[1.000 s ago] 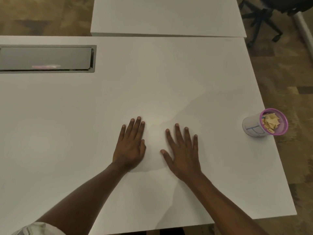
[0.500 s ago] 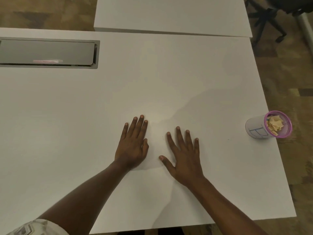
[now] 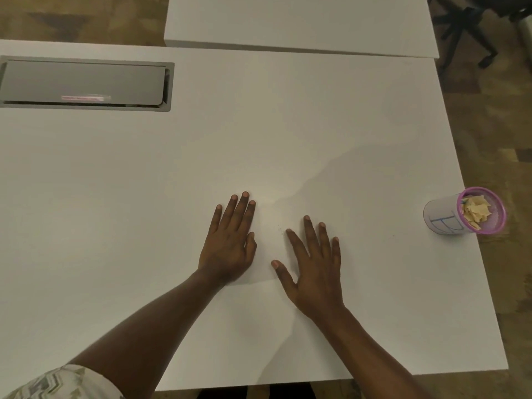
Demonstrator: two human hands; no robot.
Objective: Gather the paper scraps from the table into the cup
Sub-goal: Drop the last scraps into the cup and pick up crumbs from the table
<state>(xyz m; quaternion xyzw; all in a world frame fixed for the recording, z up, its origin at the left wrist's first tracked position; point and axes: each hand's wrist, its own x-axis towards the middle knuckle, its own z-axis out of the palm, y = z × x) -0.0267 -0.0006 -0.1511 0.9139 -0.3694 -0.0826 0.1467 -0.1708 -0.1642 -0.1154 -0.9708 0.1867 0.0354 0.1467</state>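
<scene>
Staying put, the left hand [image 3: 230, 243] and right hand [image 3: 313, 266] are lying flat and empty on the white table [image 3: 115, 197], the yellow paper scraps [image 3: 475, 211] are sitting in the pink-rimmed white cup [image 3: 440, 217] by its right edge, so gathering is looking done, needing no more picking.

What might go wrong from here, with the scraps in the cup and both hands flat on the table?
1. The cup stands right at the right edge of the table; a careless sweep of the right hand could knock it to the floor.
2. The paper scraps sit heaped near the cup's pink rim, so a bump might spill some out.
3. A few tiny specks lie between the left hand and the right; they are easy to overlook.
</scene>
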